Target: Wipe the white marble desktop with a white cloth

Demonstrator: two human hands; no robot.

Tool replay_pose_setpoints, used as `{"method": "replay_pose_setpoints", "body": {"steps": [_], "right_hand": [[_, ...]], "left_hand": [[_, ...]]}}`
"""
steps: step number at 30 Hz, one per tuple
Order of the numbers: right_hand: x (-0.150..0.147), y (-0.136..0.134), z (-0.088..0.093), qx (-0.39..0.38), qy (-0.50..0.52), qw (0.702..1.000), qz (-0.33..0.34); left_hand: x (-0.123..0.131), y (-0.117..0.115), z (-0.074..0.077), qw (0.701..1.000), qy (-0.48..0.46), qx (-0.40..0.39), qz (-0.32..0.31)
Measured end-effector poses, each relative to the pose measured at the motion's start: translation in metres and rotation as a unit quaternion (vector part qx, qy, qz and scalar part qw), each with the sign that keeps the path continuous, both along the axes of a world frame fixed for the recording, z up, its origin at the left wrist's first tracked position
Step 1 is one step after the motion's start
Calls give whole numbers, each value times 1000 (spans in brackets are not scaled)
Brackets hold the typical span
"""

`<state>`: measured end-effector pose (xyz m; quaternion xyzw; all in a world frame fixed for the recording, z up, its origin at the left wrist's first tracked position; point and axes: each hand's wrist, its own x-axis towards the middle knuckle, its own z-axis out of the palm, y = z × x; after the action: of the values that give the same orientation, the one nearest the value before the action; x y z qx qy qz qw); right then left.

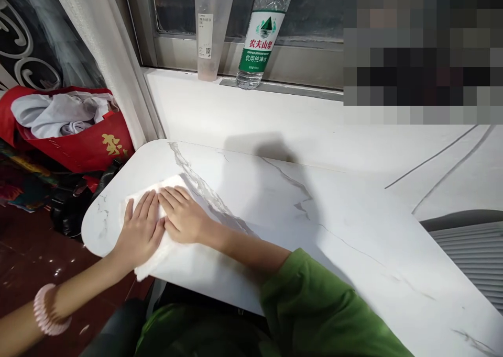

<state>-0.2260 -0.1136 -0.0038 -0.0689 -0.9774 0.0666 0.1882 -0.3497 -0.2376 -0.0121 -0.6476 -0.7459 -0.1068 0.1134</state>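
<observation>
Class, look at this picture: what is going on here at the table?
A person in a green sleeve presses both hands flat on a white cloth lying at the rounded corner of a white marble-patterned table. The left hand and right hand lie side by side, touching. On the windowsill behind stand an empty clear plastic cup and a clear water bottle with a green label. A red bag holding pale fabric sits to the left.

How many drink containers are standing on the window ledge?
2: a clear plastic cup at the ledge's left, and a green-labelled water bottle just right of it. The blurred patch further right may hide more.
</observation>
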Motion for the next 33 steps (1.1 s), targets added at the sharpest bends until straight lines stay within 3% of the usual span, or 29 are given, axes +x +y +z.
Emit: {"method": "replay_pose_setpoints", "body": {"steps": [5, 10, 14, 19, 24, 28, 33], "right_hand": [[4, -13, -2, -25, 12, 1000, 13], [-8, -2, -2, -36, 17, 999, 6], [-28, 26, -1, -33, 12, 999, -30], [-54, 78, -3, -36, 15, 992, -118], [-64, 123, -5, -30, 6, 976, -215], [-62, 137, -7, -23, 10, 972, -234], [-51, 128, -10, -18, 5, 977, -214]], "left_hand": [[8, -16, -2, 1000, 17, 7, 3], [-6, -2, 1, 1000, 18, -15, -8], [-33, 36, 6, 998, 4, -54, -19], [-72, 117, 13, 992, -19, -103, -67], [-84, 188, 21, 983, -39, -146, -109], [-81, 205, 19, 983, -43, -143, -110], [-71, 189, 12, 986, -41, -126, -102]]}}
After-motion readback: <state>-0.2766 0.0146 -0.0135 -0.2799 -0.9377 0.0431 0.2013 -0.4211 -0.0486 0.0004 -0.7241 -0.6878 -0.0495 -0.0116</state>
